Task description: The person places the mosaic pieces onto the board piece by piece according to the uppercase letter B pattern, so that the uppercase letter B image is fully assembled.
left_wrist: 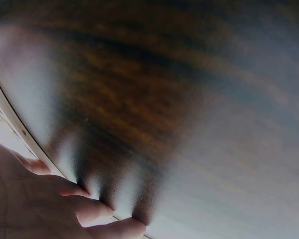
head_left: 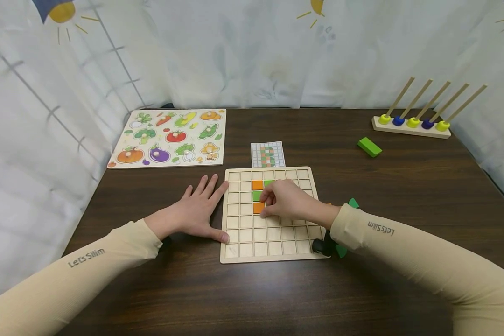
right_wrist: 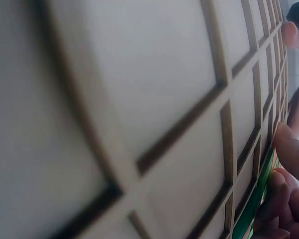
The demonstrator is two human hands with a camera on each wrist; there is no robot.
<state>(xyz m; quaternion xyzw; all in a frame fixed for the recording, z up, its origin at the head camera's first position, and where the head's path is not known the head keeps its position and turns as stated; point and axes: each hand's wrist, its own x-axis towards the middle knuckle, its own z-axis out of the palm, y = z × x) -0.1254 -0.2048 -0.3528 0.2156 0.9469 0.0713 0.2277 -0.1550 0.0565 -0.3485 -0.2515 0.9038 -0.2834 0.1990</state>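
Note:
A wooden grid board (head_left: pixel 254 235) lies on the table. Orange tiles (head_left: pixel 258 185) and a green tile (head_left: pixel 257 196) sit in its upper cells. My right hand (head_left: pixel 286 199) is bent over these cells, thumb and fingers curled and pinching a green piece (right_wrist: pixel 254 206); its shape is mostly hidden. My left hand (head_left: pixel 197 210) lies spread at the board's left edge, its thumb on the rim. In the left wrist view, its fingers (left_wrist: pixel 117 229) reach along a pale edge. A small pattern card (head_left: pixel 267 154) lies against the board's far edge.
A vegetable peg puzzle (head_left: pixel 168 135) lies at back left. A green block (head_left: pixel 369 147) and a bead stacker (head_left: pixel 411 128) stand to the right. Green pieces (head_left: pixel 353 203) show beside my right forearm, partly hidden. A white curtain (head_left: pixel 252 51) hangs behind the table.

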